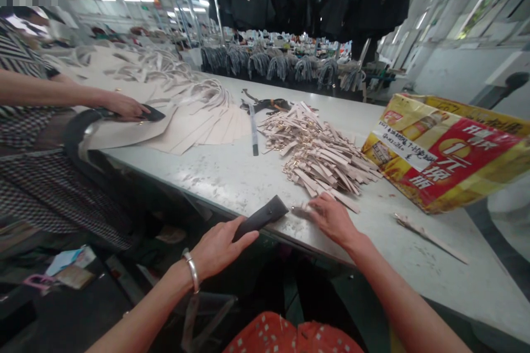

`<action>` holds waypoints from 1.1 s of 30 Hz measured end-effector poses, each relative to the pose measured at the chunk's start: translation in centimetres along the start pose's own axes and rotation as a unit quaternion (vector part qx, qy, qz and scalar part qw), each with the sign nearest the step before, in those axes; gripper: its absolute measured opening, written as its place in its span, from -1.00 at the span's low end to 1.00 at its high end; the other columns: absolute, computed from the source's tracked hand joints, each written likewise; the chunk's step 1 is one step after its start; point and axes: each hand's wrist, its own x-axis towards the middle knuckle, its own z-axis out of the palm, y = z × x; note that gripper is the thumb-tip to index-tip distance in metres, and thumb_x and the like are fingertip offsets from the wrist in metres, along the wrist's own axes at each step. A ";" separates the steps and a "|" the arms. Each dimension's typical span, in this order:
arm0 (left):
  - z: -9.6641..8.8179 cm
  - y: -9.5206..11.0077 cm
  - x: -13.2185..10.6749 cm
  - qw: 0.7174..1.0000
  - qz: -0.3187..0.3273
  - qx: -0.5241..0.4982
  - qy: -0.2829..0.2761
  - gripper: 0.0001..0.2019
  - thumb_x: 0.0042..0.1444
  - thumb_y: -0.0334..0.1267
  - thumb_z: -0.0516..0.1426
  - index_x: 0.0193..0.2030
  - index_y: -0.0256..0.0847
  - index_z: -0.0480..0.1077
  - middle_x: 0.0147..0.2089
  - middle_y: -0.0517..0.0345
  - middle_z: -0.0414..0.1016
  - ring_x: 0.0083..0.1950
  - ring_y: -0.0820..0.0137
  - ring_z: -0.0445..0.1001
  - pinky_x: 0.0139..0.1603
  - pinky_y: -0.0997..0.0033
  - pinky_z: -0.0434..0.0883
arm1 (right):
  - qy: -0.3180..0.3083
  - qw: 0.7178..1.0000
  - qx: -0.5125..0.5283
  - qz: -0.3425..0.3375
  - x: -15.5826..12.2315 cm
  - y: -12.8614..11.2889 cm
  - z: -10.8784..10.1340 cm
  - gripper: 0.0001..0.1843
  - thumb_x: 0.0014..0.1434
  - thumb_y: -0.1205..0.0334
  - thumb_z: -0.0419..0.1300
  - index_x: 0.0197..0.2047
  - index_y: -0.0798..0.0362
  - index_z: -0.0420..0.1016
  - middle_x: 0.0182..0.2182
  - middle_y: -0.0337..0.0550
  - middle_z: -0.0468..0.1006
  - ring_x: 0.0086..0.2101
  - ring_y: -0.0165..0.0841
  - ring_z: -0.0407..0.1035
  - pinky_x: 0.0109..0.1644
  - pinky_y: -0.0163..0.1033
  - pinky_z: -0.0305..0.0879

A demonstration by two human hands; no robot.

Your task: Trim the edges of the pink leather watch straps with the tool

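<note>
My left hand, a silver bracelet on its wrist, is wrapped round a black flat-ended nozzle that reaches over the table's front edge. Just right of its tip, my right hand is closed in a pinch on a small strap with metal at its end; the fingers cover most of it. Behind my right hand lies a heap of pale straps with gold-coloured metal fittings. A separate pair of straps lies on the table to the right.
A yellow and red carton stands at the right. To the left, a co-worker's hand holds a black hose nozzle over fanned pale bag panels. A ruler-like strip lies mid-table. Black bags hang behind.
</note>
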 end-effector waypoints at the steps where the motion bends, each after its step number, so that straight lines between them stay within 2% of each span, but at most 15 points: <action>1: -0.1 0.0 0.0 1.000 0.004 0.000 -0.002 -0.42 0.10 0.21 -0.14 -0.01 -0.21 0.33 -0.15 -0.04 0.51 -0.08 0.15 0.44 -0.09 0.27 0.31 | -0.006 1.000 0.005 0.007 -1.4 0.3 0.2 -0.80 0.13 0.28 0.09 -0.17 -0.02 0.45 -0.29 -0.17 0.37 -0.28 -0.37 0.29 -0.22 -0.30 0.18; 3: -0.5 0.0 0.0 1.000 0.010 0.004 -0.010 -0.44 0.10 0.21 -0.14 -0.04 -0.20 0.34 -0.17 -0.01 0.52 -0.10 0.17 0.45 -0.13 0.30 0.32 | 0.001 1.000 0.013 0.019 -3.4 0.8 0.6 -0.80 0.12 0.30 0.09 -0.18 -0.02 0.46 -0.30 -0.16 0.38 -0.25 -0.35 0.29 -0.19 -0.29 0.18; 6: -1.1 0.4 0.2 0.999 0.020 0.024 -0.020 -0.45 0.10 0.21 -0.13 -0.09 -0.19 0.37 -0.21 0.01 0.53 -0.15 0.19 0.47 -0.18 0.33 0.32 | 0.025 0.999 0.024 0.024 -4.4 1.0 1.0 -0.79 0.09 0.30 0.11 -0.19 -0.01 0.48 -0.29 -0.14 0.40 -0.22 -0.32 0.28 -0.14 -0.25 0.18; 11: -2.0 2.0 0.6 0.994 0.055 0.079 -0.053 -0.45 0.09 0.22 -0.14 -0.15 -0.18 0.39 -0.27 0.02 0.53 -0.21 0.21 0.48 -0.23 0.35 0.32 | 0.061 0.997 0.049 0.000 -3.5 0.9 1.6 -0.68 0.04 0.17 0.21 -0.09 -0.01 0.45 -0.21 -0.10 0.44 -0.16 -0.25 0.27 -0.07 -0.16 0.18; 15: -2.4 3.6 1.2 0.987 0.084 0.120 -0.068 -0.46 0.09 0.22 -0.15 -0.11 -0.14 0.38 -0.26 0.02 0.53 -0.22 0.20 0.48 -0.24 0.32 0.33 | 0.075 0.991 0.112 -0.013 -3.0 1.0 2.4 -0.79 0.08 0.19 0.19 -0.18 0.00 0.49 -0.27 -0.12 0.48 -0.21 -0.29 0.30 -0.11 -0.19 0.20; 19: -2.6 4.9 2.3 0.977 0.109 0.168 -0.067 -0.43 0.08 0.23 -0.16 -0.08 -0.15 0.38 -0.23 -0.03 0.53 -0.19 0.14 0.48 -0.24 0.27 0.33 | 0.088 0.986 0.140 0.001 -2.8 1.3 2.9 -0.83 0.02 0.22 0.23 -0.26 0.02 0.50 -0.33 -0.13 0.47 -0.26 -0.31 0.31 -0.16 -0.22 0.21; 24: -2.8 5.7 3.0 0.970 0.125 0.192 -0.079 -0.45 0.08 0.22 -0.17 -0.15 -0.14 0.40 -0.27 0.00 0.53 -0.23 0.15 0.48 -0.28 0.27 0.32 | 0.072 0.989 0.131 0.018 -2.7 1.0 2.4 -0.87 0.02 0.26 0.20 -0.31 0.04 0.51 -0.40 -0.16 0.44 -0.30 -0.33 0.29 -0.21 -0.26 0.19; 33: -3.5 5.1 3.5 0.974 0.120 0.167 -0.093 -0.45 0.07 0.22 -0.15 -0.15 -0.13 0.41 -0.26 0.01 0.52 -0.25 0.19 0.47 -0.27 0.30 0.31 | 0.008 0.996 0.089 -0.007 -2.7 0.3 1.0 -0.79 0.15 0.16 0.10 -0.21 -0.04 0.54 -0.33 -0.18 0.41 -0.30 -0.39 0.29 -0.23 -0.32 0.17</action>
